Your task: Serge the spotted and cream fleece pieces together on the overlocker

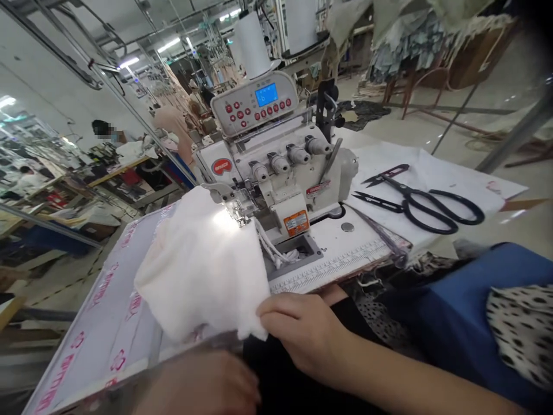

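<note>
A piece of fluffy white fabric [203, 265] lies over the left part of the sewing machine table, its far edge under the lit presser foot [242, 218] of the overlock sewing machine [280, 167]. My right hand [306, 325] pinches the fabric's near right corner between thumb and fingers, at the table's front edge. Below the fabric, low in the view, my left hand [203, 380] is smeared by motion. It appears apart from the cloth, and its fingers cannot be made out clearly.
Black scissors [425, 202] and thread snips [380, 202] lie on the table right of the machine. A white thread cone [253, 46] stands behind the control panel [257, 104]. Blue cloth [466, 300] hangs at the right. A person [108, 135] sits further back.
</note>
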{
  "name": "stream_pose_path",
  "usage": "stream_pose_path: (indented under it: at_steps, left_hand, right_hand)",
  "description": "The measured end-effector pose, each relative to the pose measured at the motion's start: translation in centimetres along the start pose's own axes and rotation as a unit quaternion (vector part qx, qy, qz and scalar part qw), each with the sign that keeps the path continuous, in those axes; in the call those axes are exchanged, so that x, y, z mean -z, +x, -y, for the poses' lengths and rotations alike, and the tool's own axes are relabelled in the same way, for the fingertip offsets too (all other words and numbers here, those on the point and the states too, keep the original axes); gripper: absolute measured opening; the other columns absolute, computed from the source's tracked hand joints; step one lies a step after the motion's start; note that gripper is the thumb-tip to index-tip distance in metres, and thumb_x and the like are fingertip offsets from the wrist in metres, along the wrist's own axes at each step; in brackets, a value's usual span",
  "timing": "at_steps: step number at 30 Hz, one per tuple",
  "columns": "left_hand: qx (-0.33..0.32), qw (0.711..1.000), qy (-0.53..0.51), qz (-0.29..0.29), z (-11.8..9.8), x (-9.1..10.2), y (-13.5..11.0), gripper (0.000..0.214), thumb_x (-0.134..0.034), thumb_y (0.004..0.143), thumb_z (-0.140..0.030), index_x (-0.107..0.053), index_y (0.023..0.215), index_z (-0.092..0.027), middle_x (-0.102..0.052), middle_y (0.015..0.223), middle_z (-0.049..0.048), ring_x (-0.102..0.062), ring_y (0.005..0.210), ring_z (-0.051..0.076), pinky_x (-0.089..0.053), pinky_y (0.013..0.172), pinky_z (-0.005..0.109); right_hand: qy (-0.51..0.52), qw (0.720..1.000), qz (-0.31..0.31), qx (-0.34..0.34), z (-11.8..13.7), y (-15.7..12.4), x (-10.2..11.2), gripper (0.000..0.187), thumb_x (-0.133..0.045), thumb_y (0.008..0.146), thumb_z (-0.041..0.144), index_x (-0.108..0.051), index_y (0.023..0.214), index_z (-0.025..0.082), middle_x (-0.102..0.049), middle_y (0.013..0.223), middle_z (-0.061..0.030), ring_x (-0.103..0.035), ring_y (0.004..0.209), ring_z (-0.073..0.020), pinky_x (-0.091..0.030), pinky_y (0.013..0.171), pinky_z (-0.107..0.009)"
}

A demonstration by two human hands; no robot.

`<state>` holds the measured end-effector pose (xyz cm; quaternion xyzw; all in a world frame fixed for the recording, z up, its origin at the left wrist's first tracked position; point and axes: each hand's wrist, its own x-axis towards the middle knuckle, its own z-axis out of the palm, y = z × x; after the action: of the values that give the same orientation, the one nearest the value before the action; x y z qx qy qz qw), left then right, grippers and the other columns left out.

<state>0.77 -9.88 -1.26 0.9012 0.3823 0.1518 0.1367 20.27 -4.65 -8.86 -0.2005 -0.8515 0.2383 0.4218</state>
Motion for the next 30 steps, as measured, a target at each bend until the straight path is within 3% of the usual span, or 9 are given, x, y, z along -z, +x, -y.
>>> stream_pose_path:
  at_steps: [1,3,4,6,10,17,24,30]
  left_hand:
    - [0.024,0.998,-0.004,-0.063,0.2,0.3,0.9,0.020,-0.042,0.086,-0.026,-0.059,0.094,-0.029,-0.062,0.096,-0.0015,-0.057,0.093,0.015,-0.048,0.079,0.025]
    - [0.135,0.972,0.021,-0.188,1.1,0.5,2.9,0.020,-0.039,0.087,-0.024,-0.056,0.099,-0.026,-0.058,0.109,-0.0006,-0.051,0.104,0.016,-0.044,0.089,0.029]
    - [0.186,0.957,0.038,-0.218,1.9,0.3,3.9,0.022,-0.040,0.087,-0.025,-0.053,0.105,-0.024,-0.054,0.116,0.0009,-0.048,0.109,0.017,-0.040,0.094,0.032]
    - [0.220,0.952,0.075,-0.201,3.7,-0.2,5.5,0.028,-0.041,0.087,-0.029,-0.048,0.113,-0.021,-0.049,0.122,0.0038,-0.043,0.114,0.019,-0.035,0.099,0.036]
    - [0.209,0.958,0.124,-0.152,6.2,-0.7,6.7,0.031,-0.035,0.088,-0.031,-0.044,0.116,-0.019,-0.044,0.127,0.0042,-0.037,0.119,0.018,-0.029,0.102,0.036]
    - [0.246,0.961,0.108,-0.071,7.5,1.4,7.4,0.034,-0.030,0.090,-0.035,-0.041,0.119,-0.020,-0.048,0.123,0.0033,-0.043,0.113,0.019,-0.033,0.097,0.035]
    - [0.260,0.959,0.107,-0.034,9.4,3.1,9.2,0.035,-0.026,0.091,-0.035,-0.039,0.118,-0.018,-0.051,0.116,0.0070,-0.048,0.104,0.021,-0.036,0.090,0.036]
    - [0.171,0.978,0.112,-0.051,12.7,3.9,10.8,0.031,-0.028,0.090,-0.029,-0.045,0.111,-0.015,-0.051,0.117,0.0092,-0.048,0.104,0.021,-0.036,0.089,0.033]
  right_hand:
    - [0.000,1.000,-0.001,0.007,0.1,0.1,0.2,0.025,-0.036,0.078,0.001,-0.056,0.081,0.016,-0.061,0.088,-0.0044,-0.055,0.078,-0.0126,-0.044,0.067,-0.021]
    - [0.005,1.000,-0.004,0.010,0.4,0.4,0.7,0.024,-0.037,0.078,0.001,-0.056,0.080,0.016,-0.061,0.090,-0.0048,-0.055,0.078,-0.0125,-0.044,0.068,-0.020]
    - [0.008,1.000,-0.004,0.003,0.6,0.4,0.9,0.024,-0.037,0.078,0.001,-0.055,0.081,0.016,-0.061,0.090,-0.0051,-0.055,0.078,-0.0122,-0.044,0.068,-0.020]
    - [0.010,1.000,0.001,-0.020,0.9,0.4,1.2,0.024,-0.036,0.079,0.002,-0.055,0.082,0.016,-0.060,0.087,-0.0054,-0.055,0.075,-0.0116,-0.044,0.066,-0.019]
    - [0.011,0.999,0.001,-0.049,0.7,0.3,1.2,0.023,-0.034,0.081,0.003,-0.053,0.081,0.017,-0.058,0.079,-0.0046,-0.055,0.072,-0.0120,-0.043,0.063,-0.019]
    - [0.064,0.995,-0.014,-0.076,-1.2,1.9,1.2,0.019,-0.035,0.082,0.006,-0.050,0.078,0.016,-0.055,0.078,-0.0048,-0.051,0.070,-0.0131,-0.042,0.062,-0.022]
    - [0.116,0.989,-0.038,-0.085,-3.1,4.0,1.3,0.017,-0.039,0.082,0.006,-0.052,0.081,0.018,-0.054,0.079,-0.0030,-0.050,0.067,-0.0124,-0.040,0.060,-0.022]
    - [0.139,0.982,-0.054,-0.113,-4.9,5.9,1.0,0.018,-0.041,0.081,0.005,-0.053,0.079,0.019,-0.057,0.083,-0.0011,-0.050,0.057,-0.0090,-0.040,0.057,-0.021]
